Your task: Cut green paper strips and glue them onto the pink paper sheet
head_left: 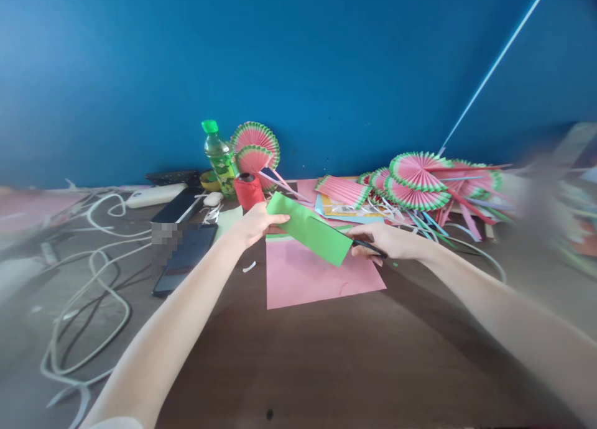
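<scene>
My left hand [256,225] pinches the left end of a green paper sheet [310,230] between thumb and fingers, holding it tilted above the table. At the sheet's right end, my right hand [385,239] is closed on black-handled scissors [370,249]. Their blades are mostly hidden by the paper, along its upper right edge. Below the green sheet lies a flat pink paper sheet [321,273] with a green strip along its far edge. Just behind my left hand stands a red spool [249,193].
Pleated pink-and-green paper fans [417,180] are piled at the back right; others lean beside a green-capped bottle [219,158]. A phone [189,261], a white power bank [153,196] and a looped white cable [96,292] lie at left. A blue wall [298,74] closes off the back.
</scene>
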The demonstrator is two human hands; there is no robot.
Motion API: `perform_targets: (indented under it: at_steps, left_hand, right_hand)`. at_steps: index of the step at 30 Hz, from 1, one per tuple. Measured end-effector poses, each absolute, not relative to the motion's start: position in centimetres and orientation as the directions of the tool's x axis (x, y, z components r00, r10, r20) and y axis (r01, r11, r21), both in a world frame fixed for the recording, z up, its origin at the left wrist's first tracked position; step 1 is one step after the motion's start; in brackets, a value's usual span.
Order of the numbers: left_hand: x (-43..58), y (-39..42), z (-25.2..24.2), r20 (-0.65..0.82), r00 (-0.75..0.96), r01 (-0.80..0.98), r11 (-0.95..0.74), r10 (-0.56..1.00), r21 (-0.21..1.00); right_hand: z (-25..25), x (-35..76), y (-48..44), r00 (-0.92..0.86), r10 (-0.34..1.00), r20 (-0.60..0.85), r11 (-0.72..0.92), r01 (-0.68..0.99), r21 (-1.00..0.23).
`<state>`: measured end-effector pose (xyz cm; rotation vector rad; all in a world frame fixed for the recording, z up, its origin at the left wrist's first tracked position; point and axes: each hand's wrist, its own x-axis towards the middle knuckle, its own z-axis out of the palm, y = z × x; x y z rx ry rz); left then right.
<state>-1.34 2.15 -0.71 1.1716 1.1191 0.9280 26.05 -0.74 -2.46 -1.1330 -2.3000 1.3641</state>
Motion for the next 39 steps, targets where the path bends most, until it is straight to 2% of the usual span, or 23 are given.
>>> perform_targets:
  at_steps: [11,18,28,39]
  left_hand:
    - [-1.0,1.9,-1.1,-0.166,0.3,0.014,0.17,0.939,0.985]
    - [0.2,1.3,-1.4,-0.188,0.371,0.022,0.194,0.909,0.981]
    - [0.3,1.2,-1.3,-0.225,0.369,0.036,0.228,0.902,0.973]
    - [0.9,1.1,-2.2,-0.272,0.442,0.034,0.287,0.855,0.957]
  right_hand:
    - [-2.5,25.8,-0.9,-0.691,0.703,-0.167,0.274,0.48,-0.834]
    - [-2.7,25.8,-0.9,-0.725,0.679,-0.113,0.359,0.463,-0.811]
    - [-3.5,26.0,-0.6,-0.692,0.702,-0.167,0.273,0.478,-0.835]
    - [-2.4,25.2,-1.3,-0.687,0.708,-0.163,0.286,0.49,-0.823]
